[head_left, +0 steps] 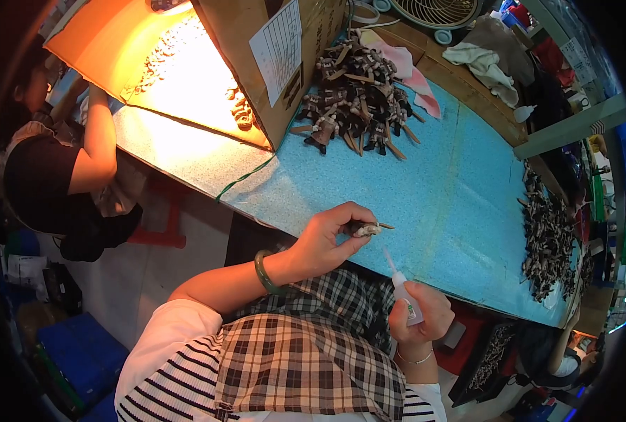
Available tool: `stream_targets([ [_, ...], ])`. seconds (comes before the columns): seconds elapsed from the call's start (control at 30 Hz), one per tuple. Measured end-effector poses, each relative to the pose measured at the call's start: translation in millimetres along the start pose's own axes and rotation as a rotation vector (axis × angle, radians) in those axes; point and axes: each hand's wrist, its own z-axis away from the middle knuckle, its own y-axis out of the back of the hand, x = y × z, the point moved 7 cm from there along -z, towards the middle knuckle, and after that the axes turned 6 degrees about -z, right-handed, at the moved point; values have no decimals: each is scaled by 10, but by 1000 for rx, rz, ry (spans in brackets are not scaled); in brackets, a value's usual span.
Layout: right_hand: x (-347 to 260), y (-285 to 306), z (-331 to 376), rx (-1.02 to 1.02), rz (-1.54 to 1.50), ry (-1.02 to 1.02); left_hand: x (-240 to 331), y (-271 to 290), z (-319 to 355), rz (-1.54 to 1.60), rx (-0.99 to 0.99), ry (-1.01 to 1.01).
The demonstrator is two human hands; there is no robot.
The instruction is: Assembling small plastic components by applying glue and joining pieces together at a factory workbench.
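My left hand [321,240] pinches a small figurine [366,230] between thumb and fingers over the near edge of the blue table [454,204]. The piece is pale and dark, and a thin wooden stick points out of it to the right. My right hand [431,313] is wrapped round a small white glue bottle [403,290], lower and to the right. The bottle's long thin nozzle tilts up toward the figurine, with a gap between them. Fingers hide part of both held things.
A heap of dark and pale figurines [359,98] lies at the back beside an open cardboard box [313,42] lit from inside. Another pile [546,243] fills the right end. Cloths [482,67] and a fan [436,10] stand behind. A co-worker [42,183] sits at the left.
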Motion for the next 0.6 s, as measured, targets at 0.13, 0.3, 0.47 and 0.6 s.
stream_targets([
  [0.13,-4,-1,0,11,15,-11,16,2,-2,-3,3,1],
  [0.3,0,-7,0,17,19,-7,7,2,-2,6,6,1],
  [0.47,-1,-10,-3,11,17,-27,1,2,1,7,2,0],
  [0.6,-8,-19,-14,8,-3,-34,-7,2,0,12,-4,-4],
])
